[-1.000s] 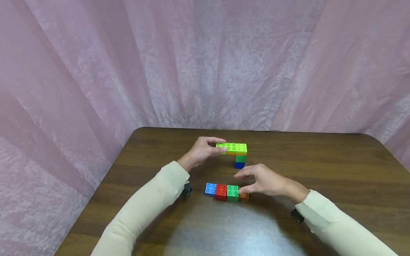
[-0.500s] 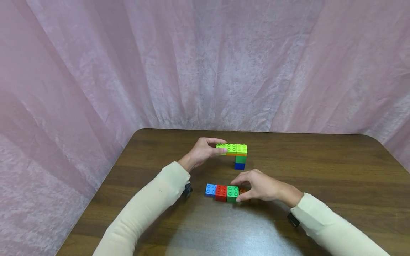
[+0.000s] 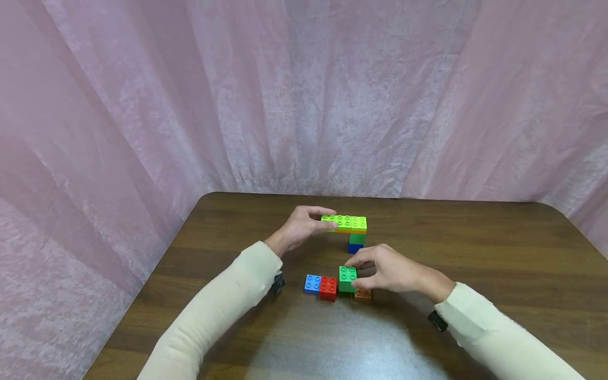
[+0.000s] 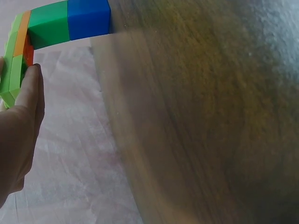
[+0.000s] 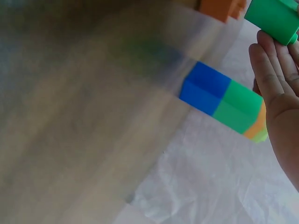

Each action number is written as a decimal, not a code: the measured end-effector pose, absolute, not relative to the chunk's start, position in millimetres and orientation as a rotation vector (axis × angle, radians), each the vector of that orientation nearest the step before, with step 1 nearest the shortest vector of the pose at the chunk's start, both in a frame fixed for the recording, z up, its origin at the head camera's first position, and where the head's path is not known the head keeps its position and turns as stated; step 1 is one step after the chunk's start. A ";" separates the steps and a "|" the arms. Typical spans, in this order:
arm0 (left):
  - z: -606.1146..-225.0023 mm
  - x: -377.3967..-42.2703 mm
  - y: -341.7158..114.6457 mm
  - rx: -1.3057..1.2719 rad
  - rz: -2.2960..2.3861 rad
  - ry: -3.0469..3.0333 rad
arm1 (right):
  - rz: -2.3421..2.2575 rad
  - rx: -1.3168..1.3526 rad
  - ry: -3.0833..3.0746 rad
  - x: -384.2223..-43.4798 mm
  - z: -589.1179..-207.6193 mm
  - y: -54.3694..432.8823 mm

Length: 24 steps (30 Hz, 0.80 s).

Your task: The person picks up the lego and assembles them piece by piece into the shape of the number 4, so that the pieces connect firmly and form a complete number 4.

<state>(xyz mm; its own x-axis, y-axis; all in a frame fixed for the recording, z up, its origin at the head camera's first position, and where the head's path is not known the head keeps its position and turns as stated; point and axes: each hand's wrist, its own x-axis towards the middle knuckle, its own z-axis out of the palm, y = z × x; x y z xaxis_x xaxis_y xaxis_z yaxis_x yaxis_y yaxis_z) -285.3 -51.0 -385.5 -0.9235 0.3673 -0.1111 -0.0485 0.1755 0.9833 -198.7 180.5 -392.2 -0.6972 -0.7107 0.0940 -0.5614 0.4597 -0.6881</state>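
Observation:
My left hand (image 3: 301, 228) grips the left end of a built block piece, with lime green blocks (image 3: 344, 221) on top and a thin orange layer (image 4: 23, 39) beneath. Under its right end stands a column of a green block (image 4: 49, 25) over a dark blue block (image 4: 88, 19). My right hand (image 3: 391, 269) pinches a loose green block (image 3: 348, 279) between thumb and fingers, raised above the table. In the right wrist view that green block (image 5: 273, 18) sits at the fingertips. Just below it lies an orange-brown block (image 3: 363, 294), partly covered by the thumb.
A light blue block (image 3: 312, 284) and a red block (image 3: 328, 288) sit side by side on the brown wooden table (image 3: 451, 237), left of the raised green one. A pink curtain (image 3: 304, 105) hangs behind the table's far edge.
My right hand reached to the green block in the row, took hold of it and lifted it up and slightly away from the red one. The left hand holds its place.

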 end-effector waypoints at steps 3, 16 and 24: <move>-387.4 -285.4 -50.8 0.314 1.805 2.161 | -1.100 -1.092 2.499 -201.1 -386.0 183.1; -387.8 -283.7 -49.5 0.322 1.826 2.171 | -1.104 -1.036 2.649 -212.9 -364.2 195.3; -388.2 -284.7 -48.5 0.276 1.886 2.086 | -1.169 -1.022 2.687 -225.1 -352.1 202.1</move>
<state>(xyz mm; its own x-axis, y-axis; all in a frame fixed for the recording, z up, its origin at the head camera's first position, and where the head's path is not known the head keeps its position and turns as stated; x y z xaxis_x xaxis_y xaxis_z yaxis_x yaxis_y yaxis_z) -284.7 -48.5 -388.2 -0.9319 0.3481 -0.1022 -0.0667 0.1126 0.9914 -225.1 202.1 -352.1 -0.7826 -0.5841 0.2152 -0.5555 0.4995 -0.6648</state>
